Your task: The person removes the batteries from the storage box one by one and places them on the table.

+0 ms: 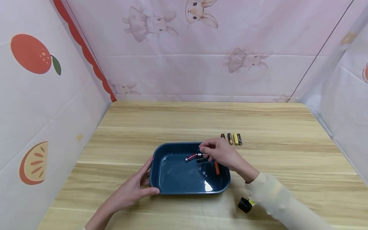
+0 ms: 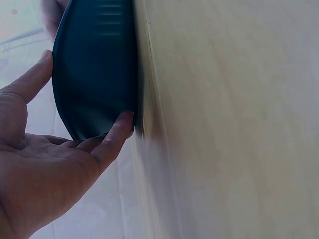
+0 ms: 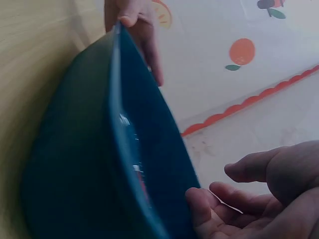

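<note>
A dark blue rectangular tray [image 1: 184, 193] sits on the table. My left hand [image 1: 130, 191] grips its left end, thumb at the near corner and the other fingers along the side; the left wrist view shows this hand [image 2: 55, 169] spanning the tray's end. Over the tray's far right part is my right hand [image 1: 221, 153], its fingers loosely bent. Thumb and fingertips stand apart with nothing between them in the right wrist view. Below that hand lie a red-and-silver battery [image 1: 191, 157], a black battery [image 1: 202, 160] partly hidden by it, and an orange battery [image 1: 217, 168].
Behind the tray, on the table [image 1: 172, 121], stands a short row of batteries, with a yellow one [image 1: 236, 139] among black ones [image 1: 230, 139]. A black-and-yellow object [image 1: 245, 205] lies partly under the right sleeve [image 1: 284, 198]. Printed cloth walls [image 1: 184, 76] enclose the table.
</note>
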`<state>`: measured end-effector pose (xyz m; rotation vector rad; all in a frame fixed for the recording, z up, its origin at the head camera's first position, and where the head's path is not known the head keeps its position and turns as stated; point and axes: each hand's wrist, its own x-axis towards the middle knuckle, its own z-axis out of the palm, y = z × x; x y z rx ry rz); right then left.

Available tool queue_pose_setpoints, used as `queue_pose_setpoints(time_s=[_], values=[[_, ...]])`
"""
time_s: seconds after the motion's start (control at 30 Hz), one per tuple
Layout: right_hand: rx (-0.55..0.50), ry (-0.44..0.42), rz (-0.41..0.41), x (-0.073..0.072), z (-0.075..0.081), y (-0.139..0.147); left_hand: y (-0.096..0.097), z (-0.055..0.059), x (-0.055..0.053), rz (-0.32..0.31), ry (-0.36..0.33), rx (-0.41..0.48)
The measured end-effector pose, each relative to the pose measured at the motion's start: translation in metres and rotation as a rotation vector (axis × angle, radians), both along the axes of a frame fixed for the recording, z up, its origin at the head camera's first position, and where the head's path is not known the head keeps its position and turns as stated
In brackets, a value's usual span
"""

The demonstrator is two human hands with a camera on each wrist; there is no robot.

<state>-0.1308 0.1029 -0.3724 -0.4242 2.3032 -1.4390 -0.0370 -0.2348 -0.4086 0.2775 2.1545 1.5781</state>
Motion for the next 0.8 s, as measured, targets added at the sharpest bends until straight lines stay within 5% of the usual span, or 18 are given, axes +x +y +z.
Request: queue_pose_setpoints(time_s=[0.37,0.8], values=[[0.099,0.107,0.118,-0.009,-0.023,-0.026,0.0,-0.001,0.0,0.001,0.001,-0.006],[0.329,0.31,0.192,-0.007,-0.033,-0.039,0.001,0.0,0.0,0.003,0.007,-0.016]])
